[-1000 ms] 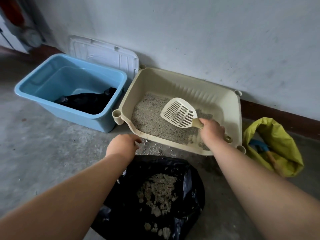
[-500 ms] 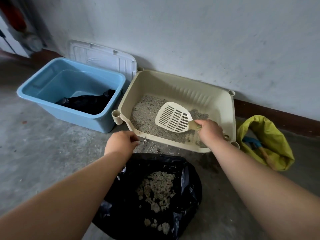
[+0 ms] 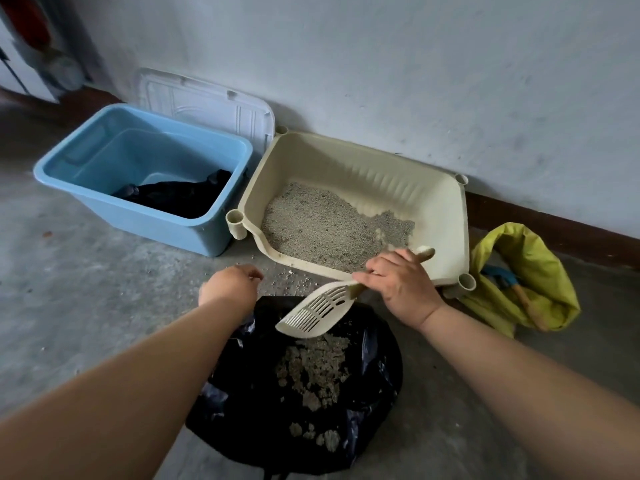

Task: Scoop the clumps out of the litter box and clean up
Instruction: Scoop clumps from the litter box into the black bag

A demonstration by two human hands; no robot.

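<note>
Scoop [image 3: 317,315]: shifted from litter box [image 3: 462,233] to lower centre, tipped over black bag [image 3: 242,410]; right hand [image 3: 398,282] grips handle, left hand [image 3: 228,287] pinches rim open.

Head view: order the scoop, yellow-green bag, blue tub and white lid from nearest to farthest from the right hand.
1. scoop: gripped by the right hand, tipped over the black bag.
2. yellow-green bag: on the floor just to the right.
3. blue tub: off to the left, beyond the litter box.
4. white lid: behind the tub, against the wall.
</note>
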